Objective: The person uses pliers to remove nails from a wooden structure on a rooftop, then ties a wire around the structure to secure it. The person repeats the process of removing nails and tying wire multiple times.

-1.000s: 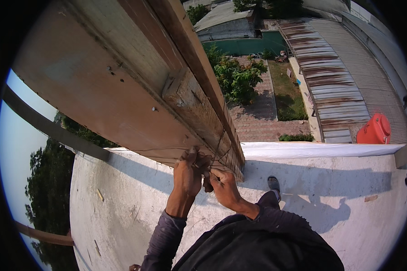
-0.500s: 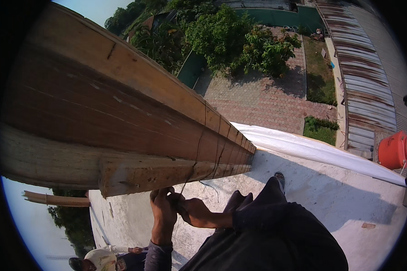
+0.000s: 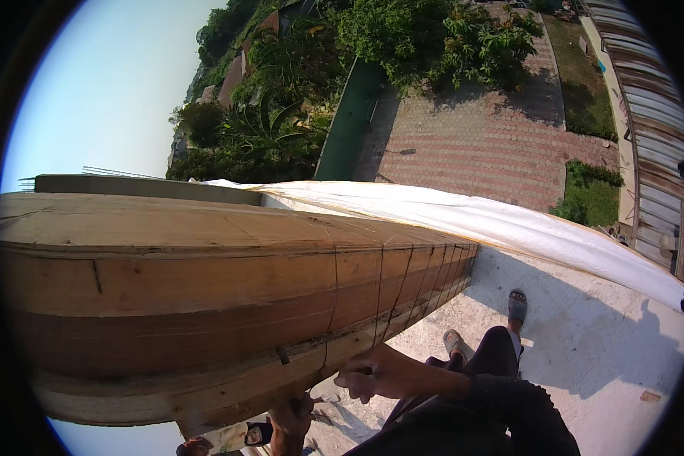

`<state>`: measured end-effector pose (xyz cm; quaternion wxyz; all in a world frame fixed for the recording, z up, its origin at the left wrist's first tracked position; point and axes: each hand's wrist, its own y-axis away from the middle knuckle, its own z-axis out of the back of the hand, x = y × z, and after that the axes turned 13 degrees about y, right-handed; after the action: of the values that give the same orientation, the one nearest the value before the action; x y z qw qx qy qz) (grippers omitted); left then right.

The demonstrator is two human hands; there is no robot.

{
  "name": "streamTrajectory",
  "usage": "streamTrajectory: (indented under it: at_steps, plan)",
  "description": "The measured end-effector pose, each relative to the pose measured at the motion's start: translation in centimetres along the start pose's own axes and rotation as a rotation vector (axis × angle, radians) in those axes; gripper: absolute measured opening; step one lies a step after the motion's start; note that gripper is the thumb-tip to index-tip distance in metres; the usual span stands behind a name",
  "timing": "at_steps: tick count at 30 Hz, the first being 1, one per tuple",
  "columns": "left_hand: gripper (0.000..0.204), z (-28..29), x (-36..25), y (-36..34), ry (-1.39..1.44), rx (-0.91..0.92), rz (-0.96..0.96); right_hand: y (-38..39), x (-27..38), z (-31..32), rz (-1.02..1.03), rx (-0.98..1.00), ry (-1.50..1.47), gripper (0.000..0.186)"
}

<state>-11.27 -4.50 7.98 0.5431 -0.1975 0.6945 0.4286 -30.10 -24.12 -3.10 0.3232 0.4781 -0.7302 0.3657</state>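
Note:
A long wooden formwork column (image 3: 167, 281) crosses the view from the left, bound with several thin dark wires (image 3: 331, 296) toward its far end. My right hand (image 3: 372, 372) has its fingers curled just below the column's lower edge, where a wire comes down; what they grip is unclear. My left hand (image 3: 290, 414) is lower and to the left, under that edge, its fingers bent and partly hidden, with what they hold too hidden to name.
My sandaled feet (image 3: 517, 305) stand on a whitish concrete roof (image 3: 600, 342) bordered by a white-covered edge (image 3: 509, 228). Beyond lie a paved yard (image 3: 463, 129) far below, trees and rusty metal roofing (image 3: 653, 175). A concrete beam (image 3: 144, 188) runs at left. A co-worker (image 3: 224, 437) shows at bottom.
The view has swung, so the column lies more horizontally and sky shows at upper left. Both hands appear lower; my right hand is now higher than my left, which is more hidden.

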Motion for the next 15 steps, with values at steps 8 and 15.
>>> streamTrajectory:
  at_steps: [8, 15]
  plan:
    - [0.03, 3.1, 1.7, -0.3, -0.825, -0.048, -0.292, -16.2, 4.9, 17.8, -0.023, -0.339, 0.754, 0.051]
    - [0.027, 5.4, 2.2, -0.7, 0.188, -0.038, -0.026, -19.0, 5.0, 17.4, 0.363, -0.145, 0.695, 0.048]
